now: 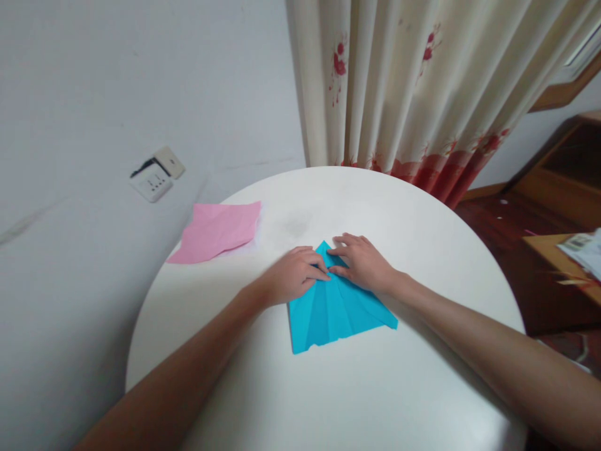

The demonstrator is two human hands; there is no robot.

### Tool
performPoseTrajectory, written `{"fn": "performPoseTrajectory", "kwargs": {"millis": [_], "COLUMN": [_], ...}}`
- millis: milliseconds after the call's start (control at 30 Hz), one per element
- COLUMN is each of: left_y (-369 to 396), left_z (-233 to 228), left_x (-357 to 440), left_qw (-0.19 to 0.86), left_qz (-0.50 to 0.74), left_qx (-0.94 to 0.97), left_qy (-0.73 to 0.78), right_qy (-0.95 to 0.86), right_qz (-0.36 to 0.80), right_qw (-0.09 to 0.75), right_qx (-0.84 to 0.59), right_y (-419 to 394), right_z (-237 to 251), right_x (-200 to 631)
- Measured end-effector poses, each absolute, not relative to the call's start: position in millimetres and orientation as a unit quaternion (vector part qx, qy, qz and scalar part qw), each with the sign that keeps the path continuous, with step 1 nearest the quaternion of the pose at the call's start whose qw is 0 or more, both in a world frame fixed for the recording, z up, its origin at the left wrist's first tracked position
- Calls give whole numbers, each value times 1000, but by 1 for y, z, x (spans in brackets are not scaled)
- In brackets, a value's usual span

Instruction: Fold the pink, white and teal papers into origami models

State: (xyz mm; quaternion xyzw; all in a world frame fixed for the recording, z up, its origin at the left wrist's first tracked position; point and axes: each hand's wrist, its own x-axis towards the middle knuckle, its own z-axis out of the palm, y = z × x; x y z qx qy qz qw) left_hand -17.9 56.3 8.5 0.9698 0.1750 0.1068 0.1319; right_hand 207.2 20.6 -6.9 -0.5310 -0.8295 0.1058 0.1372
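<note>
Fingers of both the left hand (293, 275) and right hand (361, 262) press flat, gripping nothing, on the blue paper (335, 310) tip mid-frame; its long axis fans toward bottom.

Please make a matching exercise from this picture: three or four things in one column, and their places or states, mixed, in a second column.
1. blue paper
2. pink paper
3. wall socket
4. curtain

a. hangs behind the table
b. on the wall, left of the table
c. folded, pressed flat under the left hand and right hand
d. lies untouched at the table's left edge

Pairs: 1-c, 2-d, 3-b, 4-a
</note>
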Motion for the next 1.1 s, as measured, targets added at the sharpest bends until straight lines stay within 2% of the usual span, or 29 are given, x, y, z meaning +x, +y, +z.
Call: {"fn": "performPoseTrajectory", "kwargs": {"millis": [267, 567, 1100], "left_y": [62, 62, 50], "left_z": [-2, -17, -21], "left_x": [-16, -20, -20], "left_qw": [115, 101, 69], "left_qz": [168, 83, 58], "left_qx": [943, 941, 933], "left_qy": [263, 312, 347], "right_qy": [-821, -818, -820], "right_qz": [112, 114, 112], "right_qw": [142, 136, 136], "right_qx": [-542, -547, -545], "right_y": [18, 19, 19], "right_z": [-6, -6, -6], "right_x": [205, 203, 204]}}
